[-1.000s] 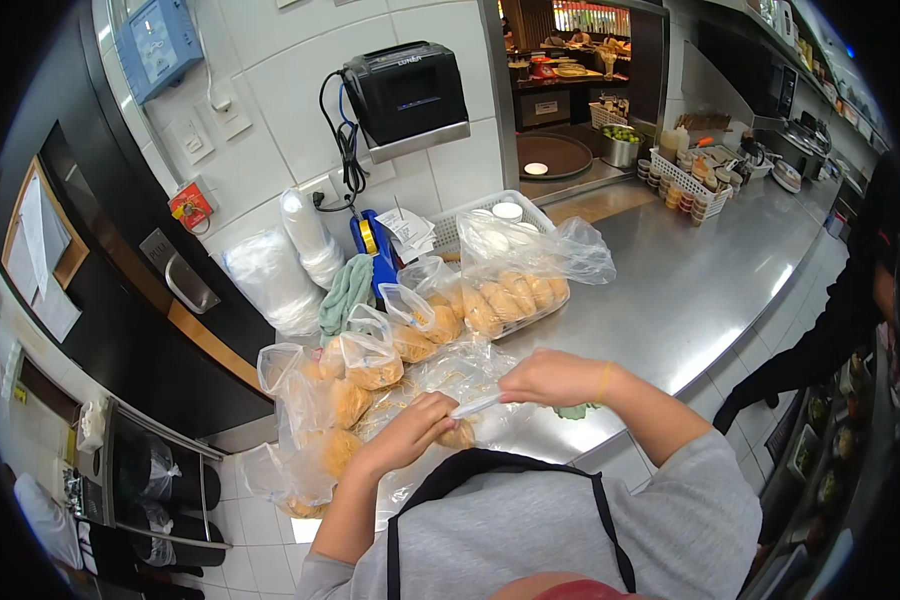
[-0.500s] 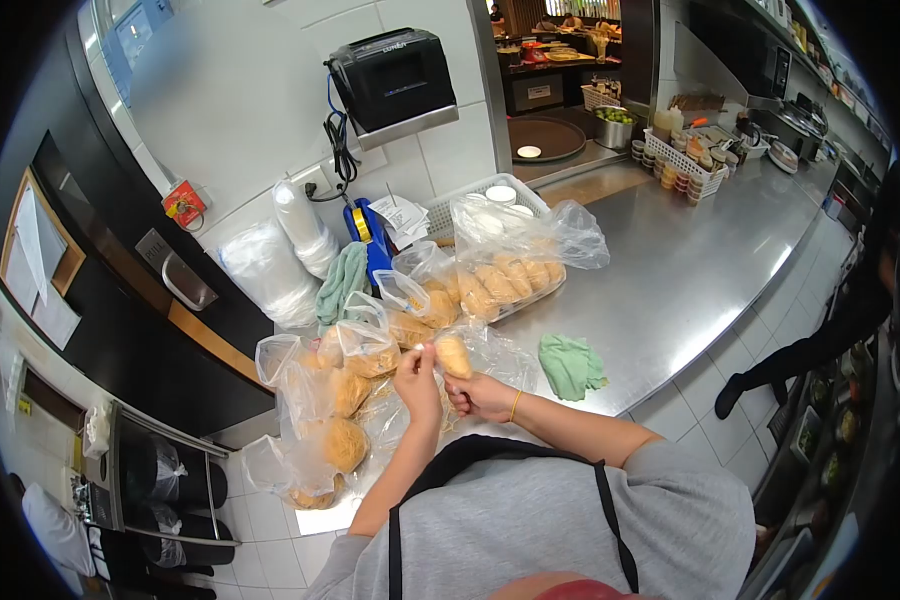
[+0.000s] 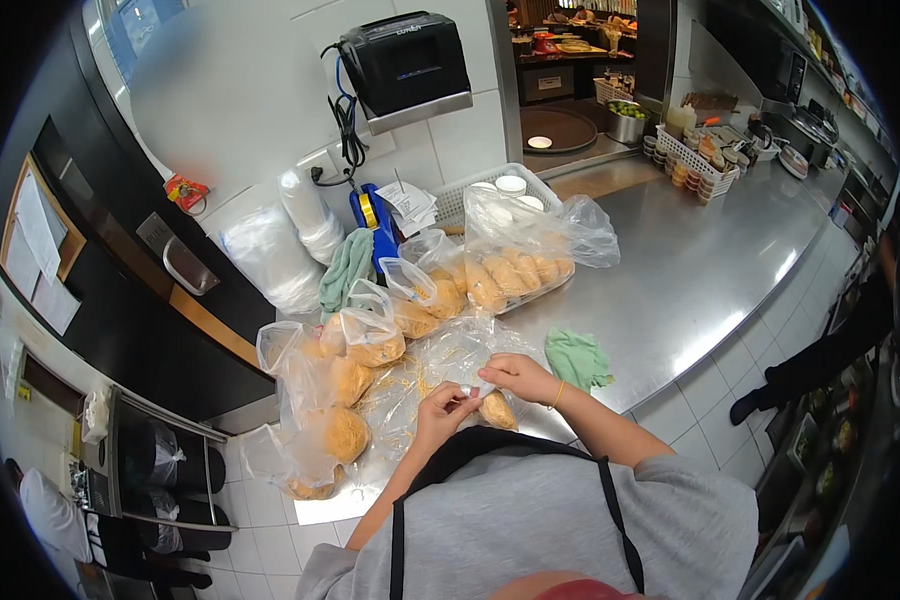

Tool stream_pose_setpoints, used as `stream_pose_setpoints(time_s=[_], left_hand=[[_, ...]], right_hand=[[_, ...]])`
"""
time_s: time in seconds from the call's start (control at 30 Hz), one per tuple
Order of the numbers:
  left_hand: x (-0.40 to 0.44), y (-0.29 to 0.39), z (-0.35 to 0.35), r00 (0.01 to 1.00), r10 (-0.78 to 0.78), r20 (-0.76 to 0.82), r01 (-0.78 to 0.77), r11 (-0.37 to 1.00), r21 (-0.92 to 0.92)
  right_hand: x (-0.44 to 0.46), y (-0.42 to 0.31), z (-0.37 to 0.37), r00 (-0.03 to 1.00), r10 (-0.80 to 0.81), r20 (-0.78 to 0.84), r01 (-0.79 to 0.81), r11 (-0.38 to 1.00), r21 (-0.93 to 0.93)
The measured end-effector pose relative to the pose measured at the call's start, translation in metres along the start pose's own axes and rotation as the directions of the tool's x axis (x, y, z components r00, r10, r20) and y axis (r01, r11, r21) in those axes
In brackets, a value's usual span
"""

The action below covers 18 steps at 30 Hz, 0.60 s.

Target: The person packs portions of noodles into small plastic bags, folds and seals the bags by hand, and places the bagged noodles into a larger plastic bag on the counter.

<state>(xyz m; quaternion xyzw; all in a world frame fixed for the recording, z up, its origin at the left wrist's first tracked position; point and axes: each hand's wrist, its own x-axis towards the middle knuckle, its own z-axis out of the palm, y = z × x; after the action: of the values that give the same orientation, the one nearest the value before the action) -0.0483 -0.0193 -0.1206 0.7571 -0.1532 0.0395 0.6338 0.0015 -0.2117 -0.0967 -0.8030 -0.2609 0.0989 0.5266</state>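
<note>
A small clear plastic bag (image 3: 497, 411) filled with yellowish food hangs low, close to my apron. With my right hand (image 3: 522, 379) I grip its gathered top, fingers closed. My left hand (image 3: 444, 412) pinches at the bag's neck from the other side, its fingertips nearly meeting the right ones. Under and beyond the hands lies a sheet of clear plastic (image 3: 450, 352), strewn with thin yellow strands (image 3: 395, 385). Left of it stand several larger open plastic bags of yellow strands (image 3: 346, 436). The exact hold of the fingertips is too small to make out.
Behind is a tray of filled bags (image 3: 510, 280), partly under loose plastic. A green cloth (image 3: 577, 360) rests right of my hands on the steel counter (image 3: 660, 260). A blue tape dispenser (image 3: 374, 225) stands by the wall. Another person's dark-clothed leg (image 3: 810, 355) shows at the right.
The small bag has come down towards my body and now hangs below the hands; before, it was held up with its filled end away from me. My right hand has moved to its top.
</note>
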Motion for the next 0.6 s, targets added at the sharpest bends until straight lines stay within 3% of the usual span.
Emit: stream_pose_setpoints(time_s=[0.07,0.1,0.17,0.2,0.27,0.33,0.4,0.47,0.53,0.6], left_hand=[[0.002,0.005,0.000,0.999,0.036,0.022,-0.037,0.998,0.043],[0.001,0.006,0.000,0.996,0.069,0.048,-0.073,0.994,0.083],[-0.001,-0.004,0.000,0.996,0.028,0.080,-0.033,0.998,0.062],[-0.002,-0.007,0.000,0.994,-0.008,0.109,0.003,0.999,0.042],[-0.005,-0.009,0.001,0.985,-0.008,0.173,0.000,0.999,0.047],[-0.008,-0.016,0.000,0.973,-0.005,0.230,-0.008,0.998,0.054],[-0.012,-0.034,-0.001,0.952,-0.085,0.295,0.095,0.995,-0.017],[-0.014,-0.044,-0.002,0.938,-0.087,0.336,0.103,0.994,-0.031],[-0.013,-0.042,-0.004,0.924,-0.087,0.372,0.111,0.993,-0.043],[-0.010,-0.040,-0.008,0.910,-0.038,0.414,0.049,0.999,-0.016]], right_hand=[[-0.004,-0.007,-0.005,0.977,-0.112,0.183,0.075,0.977,0.197],[-0.005,-0.006,-0.005,0.977,-0.109,0.182,0.072,0.977,0.201],[-0.010,0.000,-0.007,0.955,0.076,0.286,-0.246,0.739,0.627],[-0.012,0.003,-0.007,0.956,0.080,0.283,-0.248,0.737,0.629],[-0.011,0.009,-0.009,0.894,0.035,0.447,-0.298,0.793,0.532],[-0.008,0.017,-0.006,0.892,-0.053,0.450,-0.226,0.809,0.543],[-0.006,0.022,-0.004,0.822,-0.081,0.564,-0.158,0.919,0.361],[-0.006,0.025,0.002,0.829,-0.081,0.554,-0.143,0.927,0.348],[-0.005,0.023,0.005,0.804,-0.073,0.590,-0.233,0.875,0.425],[-0.004,0.023,0.008,0.815,-0.081,0.574,-0.208,0.883,0.420]])
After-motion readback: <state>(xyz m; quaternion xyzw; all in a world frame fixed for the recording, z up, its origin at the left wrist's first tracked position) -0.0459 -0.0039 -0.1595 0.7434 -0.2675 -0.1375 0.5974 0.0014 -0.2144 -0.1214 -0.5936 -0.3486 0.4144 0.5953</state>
